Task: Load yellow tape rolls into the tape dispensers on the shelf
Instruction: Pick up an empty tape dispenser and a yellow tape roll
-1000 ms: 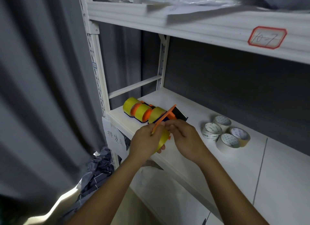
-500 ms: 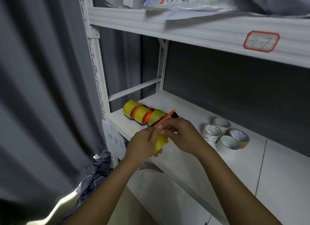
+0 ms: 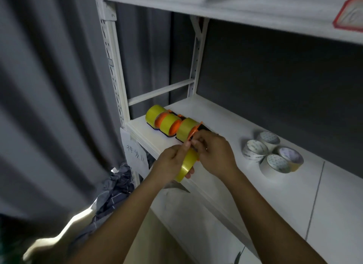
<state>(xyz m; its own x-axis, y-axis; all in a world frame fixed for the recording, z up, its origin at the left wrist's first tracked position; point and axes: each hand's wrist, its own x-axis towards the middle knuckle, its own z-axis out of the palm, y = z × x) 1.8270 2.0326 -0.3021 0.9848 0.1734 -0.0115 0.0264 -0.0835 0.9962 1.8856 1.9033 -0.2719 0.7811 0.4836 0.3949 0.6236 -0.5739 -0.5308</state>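
Hands meet in front of the white shelf (image 3: 225,124). The left hand (image 3: 170,163) curls round one yellow roll (image 3: 187,164) and holds it just off the shelf's front edge, thumb up on top. The right hand (image 3: 215,151) has its fingers bent in, pinching at the top of that roll by an orange part (image 3: 193,134); what it pinches is too small to tell. Three more yellow rolls sit in a row at the left end of the shelf: the far roll (image 3: 154,112), the middle roll (image 3: 167,124) and the near roll (image 3: 186,128). They sit in orange and dark dispensers (image 3: 175,127), touching side by side. How many dispensers there are is hard to count. Four pale rolls (image 3: 272,151) lie flat in a bunch farther right on the shelf, well apart from the yellow ones. A paper tag (image 3: 133,151) with writing hangs from the shelf's front corner. A grey curtain (image 3: 51,86) hangs on the left. A red-edged label (image 3: 349,14) sticks on the top shelf.
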